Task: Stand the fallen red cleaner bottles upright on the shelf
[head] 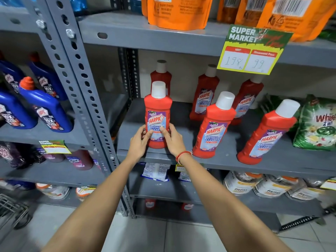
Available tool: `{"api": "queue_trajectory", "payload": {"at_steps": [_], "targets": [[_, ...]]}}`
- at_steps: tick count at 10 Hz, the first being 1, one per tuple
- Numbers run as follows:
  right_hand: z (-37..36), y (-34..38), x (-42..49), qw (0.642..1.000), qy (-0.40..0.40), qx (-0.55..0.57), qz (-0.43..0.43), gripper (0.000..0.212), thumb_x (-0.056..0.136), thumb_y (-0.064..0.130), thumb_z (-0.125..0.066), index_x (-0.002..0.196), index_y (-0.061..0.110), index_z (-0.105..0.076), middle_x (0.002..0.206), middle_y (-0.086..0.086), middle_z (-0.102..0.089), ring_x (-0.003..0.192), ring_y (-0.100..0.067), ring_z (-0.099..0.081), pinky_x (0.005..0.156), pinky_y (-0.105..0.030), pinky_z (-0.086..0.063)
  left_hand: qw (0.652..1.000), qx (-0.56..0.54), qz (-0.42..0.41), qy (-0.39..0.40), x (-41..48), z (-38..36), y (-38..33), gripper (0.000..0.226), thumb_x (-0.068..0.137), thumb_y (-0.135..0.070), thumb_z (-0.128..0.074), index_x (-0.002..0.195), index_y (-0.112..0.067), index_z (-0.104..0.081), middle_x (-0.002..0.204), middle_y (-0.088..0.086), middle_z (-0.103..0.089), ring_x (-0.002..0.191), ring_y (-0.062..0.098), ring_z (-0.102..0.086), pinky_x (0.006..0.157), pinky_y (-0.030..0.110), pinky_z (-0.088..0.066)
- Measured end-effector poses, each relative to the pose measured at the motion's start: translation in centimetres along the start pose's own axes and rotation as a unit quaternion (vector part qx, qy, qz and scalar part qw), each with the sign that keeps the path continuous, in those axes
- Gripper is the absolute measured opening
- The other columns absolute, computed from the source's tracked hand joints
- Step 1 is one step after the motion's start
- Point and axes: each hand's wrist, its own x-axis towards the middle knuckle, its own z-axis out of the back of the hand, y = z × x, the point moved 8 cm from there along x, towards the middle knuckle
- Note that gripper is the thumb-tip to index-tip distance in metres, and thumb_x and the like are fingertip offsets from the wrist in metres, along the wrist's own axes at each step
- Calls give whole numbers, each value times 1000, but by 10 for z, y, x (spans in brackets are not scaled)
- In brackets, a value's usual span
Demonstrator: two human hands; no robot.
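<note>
Several red cleaner bottles with white caps stand upright on the grey shelf [181, 110]. The front-left red bottle [157, 108] stands near the shelf's front edge, and both hands hold its lower part. My left hand [139, 141] grips its left side, my right hand [173, 139] its right side, fingers over the label. Two more red bottles stand in front at centre [214, 124] and right [267, 131]. Three stand behind them: back left [161, 75], back middle [205, 95], back right [247, 99].
A green detergent bag [316, 124] sits at the shelf's right end. A price sign [254, 50] hangs from the shelf above, under orange pouches [178, 11]. Blue bottles [45, 106] fill the left rack beyond the perforated upright post [80, 73]. Packets lie on the lower shelves.
</note>
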Motion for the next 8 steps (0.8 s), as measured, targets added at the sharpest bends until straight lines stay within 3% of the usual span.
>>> {"api": "queue_trajectory", "payload": {"at_steps": [1, 2, 4, 5, 7, 8], "targets": [[-1, 0, -8, 1000, 2, 2, -6, 40, 95, 35, -46, 128, 13, -47, 123, -12, -62, 109, -24, -60, 87, -26, -47, 1000, 2, 0, -6, -9, 1, -1, 39, 94, -29, -47, 128, -11, -47, 104, 0, -61, 78, -14, -60, 64, -6, -39], [-1, 0, -14, 1000, 4, 8, -1, 39, 95, 35, -46, 128, 14, -46, 123, -12, -62, 109, -23, -60, 86, -26, -47, 1000, 2, 3, -17, -15, 1, -1, 38, 93, -31, -47, 127, -13, -48, 101, 2, -62, 74, -4, -57, 61, -4, -39], [-1, 2, -22, 1000, 7, 12, -5, 41, 95, 37, -46, 129, 14, -45, 123, -12, -62, 108, -23, -61, 84, -24, -47, 1000, -3, 6, -24, -23, 1, -3, 37, 93, -32, -47, 126, -15, -49, 102, 1, -62, 79, -4, -57, 63, -2, -43], [-1, 4, -25, 1000, 3, 8, -8, 41, 95, 37, -45, 129, 14, -45, 124, -13, -61, 109, -24, -61, 85, -25, -47, 1000, 3, 2, -29, -27, 1, -7, 37, 93, -32, -46, 126, -14, -48, 100, 2, -62, 69, -1, -55, 59, 1, -44], [1, 3, -30, 999, 19, -15, -30, 46, 93, 40, -47, 129, 11, -44, 125, -14, -61, 109, -25, -60, 87, -28, -49, 999, 16, 35, -20, -32, 2, -10, 41, 93, -35, -47, 127, -13, -48, 108, 2, -60, 90, 12, -56, 81, 24, -46], [13, -1, -31, 999, -15, -42, -21, 48, 93, 39, -49, 128, 7, -47, 126, -15, -60, 114, -25, -58, 90, -28, -47, 996, 21, 36, -80, -35, 15, -11, 46, 92, -33, -49, 128, -5, -48, 120, 11, -61, 105, 17, -57, 87, 24, -42]]}}
